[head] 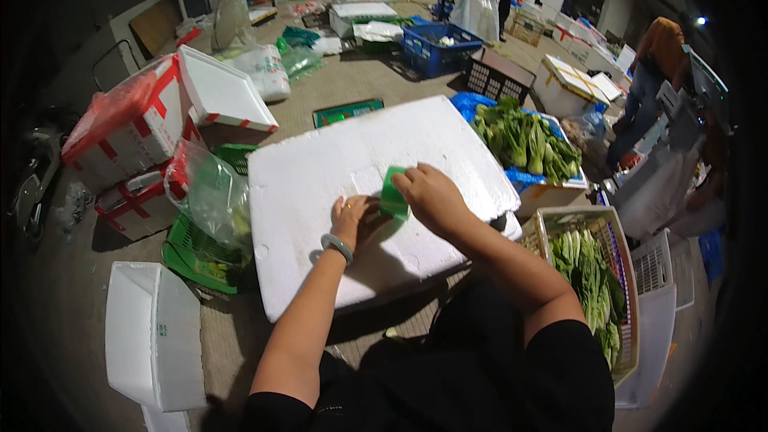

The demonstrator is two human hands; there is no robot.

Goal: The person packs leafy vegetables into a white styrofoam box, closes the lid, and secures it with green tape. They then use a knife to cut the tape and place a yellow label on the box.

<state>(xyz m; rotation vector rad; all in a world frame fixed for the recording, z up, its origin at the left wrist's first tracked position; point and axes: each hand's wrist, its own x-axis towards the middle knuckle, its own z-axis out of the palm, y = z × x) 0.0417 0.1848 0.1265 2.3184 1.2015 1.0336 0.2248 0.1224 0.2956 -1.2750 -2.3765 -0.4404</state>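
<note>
A large white foam box lid (pixel 312 174) lies before me, its surface scuffed. Over its middle, my right hand (pixel 433 195) grips the upper edge of a green translucent piece (pixel 394 193), which looks like a roll of tape or a plastic sheet; which one I cannot tell. My left hand (pixel 358 216), with a ring and a jade-coloured bangle (pixel 337 247) at the wrist, is at the lower left side of the green piece. The left fingers are partly in shadow, so their hold on it is unclear.
Leafy greens (pixel 531 141) fill a box at the right, beside a crate of lettuce (pixel 585 276). Red-taped foam boxes (pixel 135 138), a green basket (pixel 201 261) and an upright foam box (pixel 156 336) stand left. A blue crate (pixel 441 48) is beyond. Two people stand farther off.
</note>
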